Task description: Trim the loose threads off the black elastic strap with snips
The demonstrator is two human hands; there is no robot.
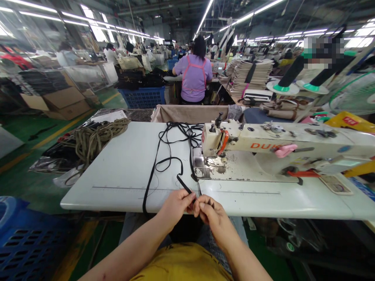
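Observation:
My left hand (179,203) is closed, pinching a narrow black strap (184,183) close to the table's front edge. Beside it, fingertips nearly touching, my right hand (209,210) is also closed in a pinch; a dark strand runs up from it toward the machine, and the exact spot it grips is partly hidden by the fingers. More of the black strap lies in loose loops on the white table (123,164), with one length hanging over the front edge. Just beyond my hands stands a cream sewing machine (243,136), its needle area at its left end.
Olive straps (96,142) lie in a heap left of the table. A blue basket (26,238) stands at lower left. Behind the table is a fabric-lined bin (187,113). A co-worker (196,74) sits ahead with back turned. Thread cones (293,72) and a fan (354,95) are at right.

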